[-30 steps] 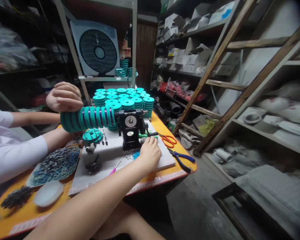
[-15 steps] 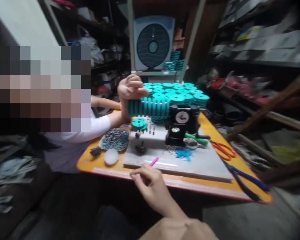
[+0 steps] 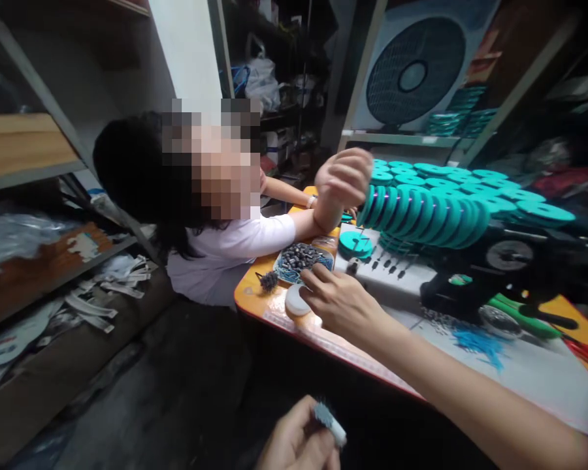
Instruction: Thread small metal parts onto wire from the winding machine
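The left hand [image 3: 298, 440] grasps a small bundle [image 3: 329, 423] between thumb and fingers, low in front of the table [image 3: 247, 294]. The bundle's long axis slants — bristly grey-blue end up and to the left, white end down and to the right. The right hand [image 3: 340, 303] hangs palm down with curled fingers at the white disc [image 3: 296, 301] and the near edge of the dish [image 3: 276, 266] of small parts; whether it grasps anything, I cannot tell. Its forearm crosses over the table's front edge, covering part of the board [image 3: 543, 372]. A dark cluster [image 3: 268, 282] sits left of the disc. Beyond, a row of turquoise rings [image 3: 421, 215] runs to the black machine [image 3: 451, 281], with blue bits [image 3: 480, 343] before it — and a person's raised hand [image 3: 345, 176] is at the row's left end.
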### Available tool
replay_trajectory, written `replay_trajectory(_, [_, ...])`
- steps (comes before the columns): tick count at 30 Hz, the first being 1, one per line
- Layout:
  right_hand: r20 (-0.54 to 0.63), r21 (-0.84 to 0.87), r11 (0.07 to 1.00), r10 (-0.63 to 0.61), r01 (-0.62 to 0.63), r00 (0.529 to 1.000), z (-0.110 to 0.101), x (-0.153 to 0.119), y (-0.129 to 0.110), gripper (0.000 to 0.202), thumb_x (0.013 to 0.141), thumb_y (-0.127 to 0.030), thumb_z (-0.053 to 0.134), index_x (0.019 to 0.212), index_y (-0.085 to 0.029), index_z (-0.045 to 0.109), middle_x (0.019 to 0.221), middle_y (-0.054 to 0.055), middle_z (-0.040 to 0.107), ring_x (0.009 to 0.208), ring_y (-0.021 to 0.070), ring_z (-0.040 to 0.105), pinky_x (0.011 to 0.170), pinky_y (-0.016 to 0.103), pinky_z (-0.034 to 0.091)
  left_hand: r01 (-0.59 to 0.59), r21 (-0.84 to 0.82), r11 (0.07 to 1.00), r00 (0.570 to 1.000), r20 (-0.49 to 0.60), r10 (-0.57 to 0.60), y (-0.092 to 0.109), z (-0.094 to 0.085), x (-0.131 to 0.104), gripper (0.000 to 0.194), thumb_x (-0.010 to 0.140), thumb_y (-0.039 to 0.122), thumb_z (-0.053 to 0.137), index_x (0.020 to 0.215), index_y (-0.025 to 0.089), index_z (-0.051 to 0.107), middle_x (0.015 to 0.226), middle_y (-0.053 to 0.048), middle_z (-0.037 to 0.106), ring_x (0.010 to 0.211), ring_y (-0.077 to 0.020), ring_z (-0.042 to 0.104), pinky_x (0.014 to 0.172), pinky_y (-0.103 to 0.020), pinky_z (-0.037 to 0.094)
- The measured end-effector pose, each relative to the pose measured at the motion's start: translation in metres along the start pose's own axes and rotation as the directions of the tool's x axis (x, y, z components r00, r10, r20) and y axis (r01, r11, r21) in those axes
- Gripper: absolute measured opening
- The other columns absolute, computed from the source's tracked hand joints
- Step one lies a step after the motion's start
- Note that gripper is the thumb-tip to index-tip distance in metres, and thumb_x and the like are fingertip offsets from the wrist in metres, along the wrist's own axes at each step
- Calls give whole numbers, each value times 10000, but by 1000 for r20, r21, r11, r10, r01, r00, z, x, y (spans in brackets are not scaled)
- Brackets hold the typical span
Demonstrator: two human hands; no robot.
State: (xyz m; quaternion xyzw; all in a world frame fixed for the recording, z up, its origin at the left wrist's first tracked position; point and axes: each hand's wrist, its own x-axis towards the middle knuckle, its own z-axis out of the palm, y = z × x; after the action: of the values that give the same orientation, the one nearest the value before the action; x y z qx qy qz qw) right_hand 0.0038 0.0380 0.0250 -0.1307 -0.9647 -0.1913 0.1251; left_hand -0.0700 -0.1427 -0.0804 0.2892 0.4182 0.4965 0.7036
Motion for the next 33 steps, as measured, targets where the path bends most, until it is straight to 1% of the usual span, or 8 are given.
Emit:
replay_trajectory(6, [9,-20,1000,-14,14,1000,2,-2,3,71,799,-68,729,798,-138,724,890,96,655,840,269,570,542,355,395,-121,5,993,989,-80,121,3,-18,7,532,793,667,669,822,159,515,569,31,544,513,-82,540,569,-218,416])
replay_trajectory(10, [-97,204,957,230,-206,968,-15,-25,6,67,890,-149,661,899,-172,724,843,67,618,773,234,579,564,324,415,-178,-101,979,980,-105,167,3,-24,13,458,834,604,671,848,171,521,532,74,479,442,-53,443,497,-201,419])
replay_trajectory(14, [-13,692,624,514,-364,858,-28,-59,-9,148,973,-186,559,924,-210,697,747,5,548,595,131,520,513,250,392,-176,-224,959,981,-117,153,13,-17,17,430,816,565,715,870,178,536,577,71,498,425,-42,406,417,-174,399])
replay_trajectory(18, [48,796,438,644,-419,764,-25,-91,-38,147,976,-216,569,870,-228,670,687,-15,550,581,132,534,531,251,406,-142,-233,962,988,-94,123,24,2,20,401,836,532,711,890,159,576,584,57,515,421,-43,419,386,-156,399])
replay_trajectory(21, [-10,806,430,698,-407,716,-17,-108,-59,122,968,-180,572,905,-225,666,703,-6,575,609,141,560,554,251,437,-124,-215,969,992,-34,120,23,16,23,384,856,512,697,868,142,592,574,52,511,412,-38,415,380,-148,416])
replay_trajectory(27, [-186,711,559,735,-427,652,-12,-131,-78,138,930,-89,588,986,-188,666,751,17,556,613,133,567,544,234,468,-68,-185,980,995,62,80,9,29,26,370,886,500,663,870,134,612,561,46,509,407,-39,424,383,-145,433])
replay_trajectory(30, [-180,728,514,782,-454,597,-16,-142,-80,143,925,-87,592,983,-204,651,789,23,589,612,128,579,549,229,484,-53,-183,982,995,72,67,3,31,25,395,881,524,657,849,134,610,548,48,499,393,-36,409,367,-142,420])
replay_trajectory(33, [-116,790,436,797,-431,593,-17,-148,-83,129,925,-120,609,967,-227,666,725,-3,565,560,125,538,517,229,471,-31,-183,983,998,44,40,-1,36,26,396,876,526,663,847,136,606,549,47,509,394,-34,414,373,-140,425])
